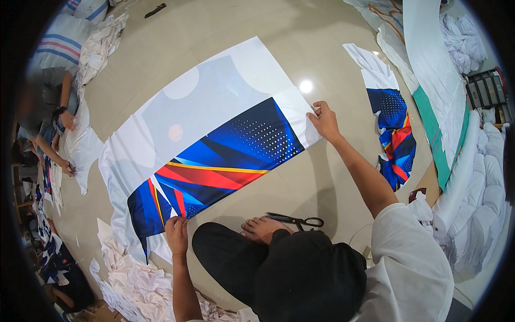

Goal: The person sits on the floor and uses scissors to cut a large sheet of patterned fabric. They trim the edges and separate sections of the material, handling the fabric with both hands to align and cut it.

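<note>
A large piece of printed fabric (225,155) lies spread over the floor in front of me, partly folded. Its white side (214,96) faces up at the far half; a blue, red and black pattern shows on the near strip. My left hand (176,234) pinches the near edge of the fabric at its lower left. At the right end, my right hand (323,121) grips the white border between thumb and fingers. Black-handled scissors (296,219) lie on the floor beside my bare foot (263,229), apart from both hands.
A crumpled printed piece (394,131) lies to the right, near white fabric rolls (461,182). White scraps (134,273) are heaped at lower left. Another person (51,107) handles white cloth (80,145) at the far left, near stuffed sacks (61,40). A small dark object (155,11) lies far ahead.
</note>
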A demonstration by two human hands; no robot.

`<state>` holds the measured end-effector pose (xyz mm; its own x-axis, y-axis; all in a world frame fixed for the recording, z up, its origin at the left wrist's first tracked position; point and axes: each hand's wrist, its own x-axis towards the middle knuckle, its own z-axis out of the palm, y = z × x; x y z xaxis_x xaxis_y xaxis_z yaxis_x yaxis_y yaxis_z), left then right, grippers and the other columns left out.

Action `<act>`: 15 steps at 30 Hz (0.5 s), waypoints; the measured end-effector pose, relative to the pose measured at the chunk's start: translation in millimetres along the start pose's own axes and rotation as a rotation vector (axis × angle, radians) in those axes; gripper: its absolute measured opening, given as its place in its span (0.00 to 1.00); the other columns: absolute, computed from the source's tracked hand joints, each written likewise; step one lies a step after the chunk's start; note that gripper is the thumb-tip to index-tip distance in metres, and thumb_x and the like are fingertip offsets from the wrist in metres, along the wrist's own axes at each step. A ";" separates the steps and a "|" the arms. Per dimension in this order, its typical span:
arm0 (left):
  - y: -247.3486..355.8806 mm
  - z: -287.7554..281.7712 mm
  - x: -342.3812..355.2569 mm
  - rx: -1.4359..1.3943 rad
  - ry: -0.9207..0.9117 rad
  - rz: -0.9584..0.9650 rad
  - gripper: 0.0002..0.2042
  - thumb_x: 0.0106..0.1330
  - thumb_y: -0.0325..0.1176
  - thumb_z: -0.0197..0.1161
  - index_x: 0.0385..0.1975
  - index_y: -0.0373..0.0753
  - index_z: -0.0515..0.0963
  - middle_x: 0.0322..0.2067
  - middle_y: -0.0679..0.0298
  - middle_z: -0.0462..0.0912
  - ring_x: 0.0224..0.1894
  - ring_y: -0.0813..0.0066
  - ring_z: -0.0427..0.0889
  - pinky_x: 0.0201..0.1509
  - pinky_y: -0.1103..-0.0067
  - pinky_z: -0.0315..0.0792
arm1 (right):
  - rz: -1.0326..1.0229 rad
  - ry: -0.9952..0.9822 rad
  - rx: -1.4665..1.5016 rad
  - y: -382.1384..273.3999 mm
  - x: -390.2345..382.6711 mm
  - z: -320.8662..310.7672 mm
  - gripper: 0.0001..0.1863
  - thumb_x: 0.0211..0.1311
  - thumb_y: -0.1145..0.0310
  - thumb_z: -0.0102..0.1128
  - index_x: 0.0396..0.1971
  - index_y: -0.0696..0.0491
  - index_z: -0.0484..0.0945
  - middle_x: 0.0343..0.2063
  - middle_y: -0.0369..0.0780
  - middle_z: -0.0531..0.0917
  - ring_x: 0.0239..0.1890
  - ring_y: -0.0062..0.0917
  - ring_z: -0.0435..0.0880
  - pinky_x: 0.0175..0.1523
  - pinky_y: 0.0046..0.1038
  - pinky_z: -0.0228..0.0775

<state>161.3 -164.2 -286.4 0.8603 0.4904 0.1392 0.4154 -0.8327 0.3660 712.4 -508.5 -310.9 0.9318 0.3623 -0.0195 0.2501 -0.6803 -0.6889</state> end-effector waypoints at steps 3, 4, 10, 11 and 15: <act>2.4 1.1 0.1 -0.013 -0.015 -0.009 0.08 0.66 0.26 0.72 0.43 0.37 0.83 0.42 0.55 0.81 0.47 0.53 0.81 0.53 0.63 0.74 | 0.001 0.004 -0.001 0.3 -2.1 0.8 0.25 0.63 0.65 0.75 0.55 0.59 0.76 0.32 0.48 0.88 0.36 0.43 0.89 0.44 0.41 0.80; 3.4 1.7 1.1 -0.019 -0.020 -0.014 0.08 0.66 0.26 0.71 0.43 0.37 0.83 0.42 0.55 0.81 0.48 0.53 0.81 0.53 0.63 0.74 | 0.001 0.006 -0.001 -0.5 -2.6 1.2 0.25 0.63 0.65 0.75 0.55 0.59 0.76 0.32 0.48 0.88 0.36 0.43 0.89 0.44 0.41 0.80; 3.0 5.0 1.1 -0.054 -0.069 -0.026 0.06 0.65 0.24 0.71 0.39 0.35 0.82 0.42 0.55 0.81 0.47 0.53 0.81 0.53 0.63 0.74 | -0.021 0.024 -0.003 -0.2 -4.5 4.7 0.24 0.64 0.66 0.74 0.56 0.58 0.76 0.31 0.48 0.88 0.35 0.44 0.88 0.43 0.42 0.79; 2.1 4.7 0.3 -0.047 -0.072 -0.017 0.07 0.65 0.24 0.71 0.39 0.35 0.82 0.41 0.55 0.81 0.47 0.53 0.81 0.52 0.63 0.74 | -0.023 0.023 -0.013 0.6 -4.7 5.4 0.24 0.65 0.66 0.73 0.55 0.58 0.76 0.31 0.48 0.88 0.35 0.44 0.88 0.43 0.42 0.79; 7.1 -0.1 3.9 -0.054 -0.077 0.000 0.07 0.65 0.24 0.71 0.39 0.35 0.81 0.40 0.55 0.81 0.46 0.53 0.81 0.52 0.63 0.74 | -0.053 0.046 -0.031 3.0 -6.8 9.1 0.22 0.65 0.67 0.73 0.54 0.59 0.77 0.29 0.45 0.86 0.31 0.38 0.86 0.41 0.38 0.78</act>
<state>167.6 -168.2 -283.2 0.8813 0.4675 0.0689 0.4007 -0.8167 0.4153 704.4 -507.2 -319.4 0.9279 0.3694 0.0500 0.3067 -0.6803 -0.6657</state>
